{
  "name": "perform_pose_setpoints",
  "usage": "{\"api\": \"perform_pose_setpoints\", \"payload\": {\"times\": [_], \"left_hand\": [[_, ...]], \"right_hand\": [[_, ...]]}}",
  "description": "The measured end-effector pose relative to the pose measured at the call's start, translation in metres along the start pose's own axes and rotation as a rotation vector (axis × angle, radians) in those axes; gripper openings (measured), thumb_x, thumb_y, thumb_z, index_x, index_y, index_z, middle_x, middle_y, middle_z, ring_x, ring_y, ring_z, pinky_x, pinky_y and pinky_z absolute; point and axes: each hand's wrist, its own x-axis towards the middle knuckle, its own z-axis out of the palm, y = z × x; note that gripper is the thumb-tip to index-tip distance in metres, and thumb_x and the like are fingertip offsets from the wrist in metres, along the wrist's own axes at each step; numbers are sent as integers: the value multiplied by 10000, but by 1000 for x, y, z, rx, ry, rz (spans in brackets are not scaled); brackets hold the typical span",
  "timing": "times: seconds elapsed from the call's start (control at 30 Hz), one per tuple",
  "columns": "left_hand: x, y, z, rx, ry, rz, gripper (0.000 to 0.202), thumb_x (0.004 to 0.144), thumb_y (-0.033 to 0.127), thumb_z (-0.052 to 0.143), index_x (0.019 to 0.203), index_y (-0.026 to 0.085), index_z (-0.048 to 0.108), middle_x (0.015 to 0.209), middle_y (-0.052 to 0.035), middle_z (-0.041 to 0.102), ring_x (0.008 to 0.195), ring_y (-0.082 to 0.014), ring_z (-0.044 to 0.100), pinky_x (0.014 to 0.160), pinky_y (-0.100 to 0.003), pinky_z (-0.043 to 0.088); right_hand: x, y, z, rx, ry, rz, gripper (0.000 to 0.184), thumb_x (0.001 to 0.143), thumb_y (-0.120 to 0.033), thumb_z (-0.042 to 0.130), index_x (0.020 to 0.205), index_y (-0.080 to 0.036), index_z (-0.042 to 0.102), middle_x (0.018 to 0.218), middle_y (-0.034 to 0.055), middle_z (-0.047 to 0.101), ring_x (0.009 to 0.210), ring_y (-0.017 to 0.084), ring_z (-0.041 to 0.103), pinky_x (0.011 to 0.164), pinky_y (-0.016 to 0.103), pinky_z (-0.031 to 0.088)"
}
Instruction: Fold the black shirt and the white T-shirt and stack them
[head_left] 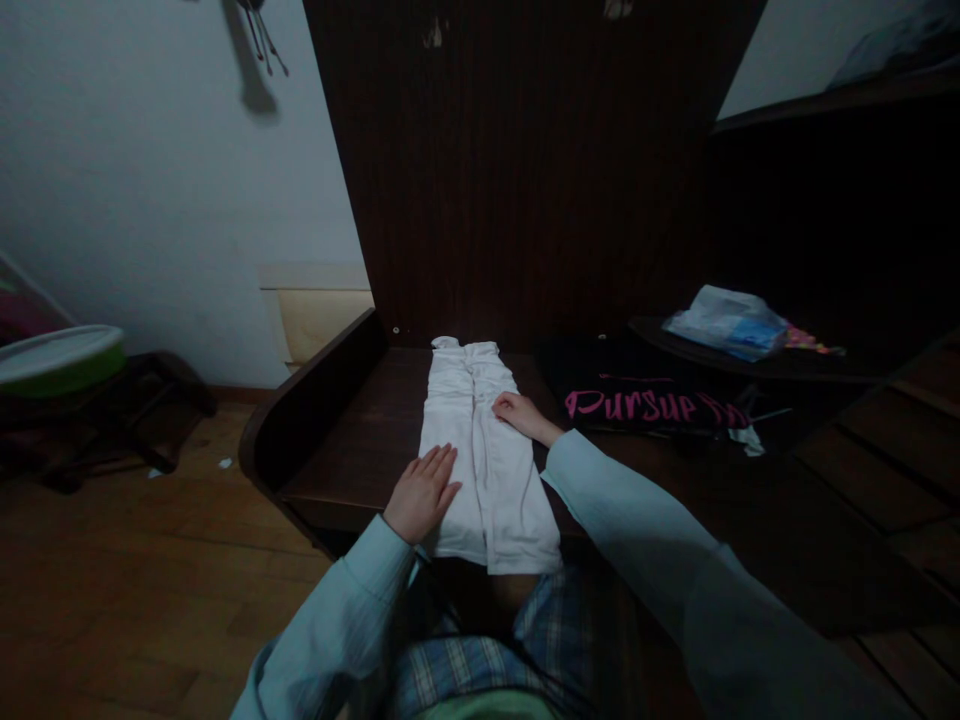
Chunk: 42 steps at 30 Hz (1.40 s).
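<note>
Smoothing the white garment [517,500] on the dark bench [360,450] seems in hand; its far creases would call for flat pressure next. The left hand [423,492] lies palm-down, fingers together, on the near left half; the right hand [522,414] curls on the farther right half, whether pinching cloth I cannot tell.

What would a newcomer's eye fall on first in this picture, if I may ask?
Most likely the white cloth, bright against the dark bench at the centre, with the left hand flat on its near part and the right hand on it farther up. Next, perhaps, the pink lettering on the dark item to its right.
</note>
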Motion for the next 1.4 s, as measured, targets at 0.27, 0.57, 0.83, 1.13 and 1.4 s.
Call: {"api": "perform_pose_setpoints", "payload": {"times": [0.27, 0.57, 0.83, 1.13, 1.4], "left_hand": [[1, -8, -13, 14, -66, -12, 352, 837, 214, 403, 1172, 170, 501, 1283, -108, 491, 1189, -226, 428, 968, -412, 331], [-13, 57, -10, -211, 6, -147, 191, 818, 340, 464, 788, 181, 566, 754, -30, 554, 753, -173, 533, 673, -283, 407], [-9, 65, -5, -240, -15, -208, 80, 778, 238, 500, 743, 177, 538, 737, -33, 545, 763, -194, 513, 699, -308, 393], [-13, 75, 0, -792, 125, -342, 142, 854, 284, 337, 827, 194, 444, 602, 36, 466, 559, -122, 484, 543, -225, 357], [-25, 67, 12, -878, 114, -391, 420, 823, 279, 398, 1220, 142, 401, 500, 78, 403, 470, -106, 436, 493, -207, 331]], "right_hand": [[3, -5, -3, -312, 38, 42, 183, 750, -296, 538, 682, -143, 614, 707, 57, 653, 719, 162, 593, 622, 224, 399], [8, -24, 19, -804, 15, 100, 358, 785, -350, 478, 985, -110, 651, 1011, 173, 642, 952, 242, 596, 716, 260, 430], [8, -26, 17, -796, -2, 123, 401, 779, -380, 475, 1014, -105, 648, 1036, 175, 635, 985, 250, 583, 733, 266, 439], [16, -33, 3, -731, 2, 168, 331, 759, -349, 479, 947, -149, 665, 1023, 126, 649, 937, 232, 604, 667, 249, 445], [24, -40, 4, -451, 41, 92, 246, 752, -275, 477, 700, -132, 670, 756, 97, 684, 768, 184, 625, 611, 216, 417]]}}
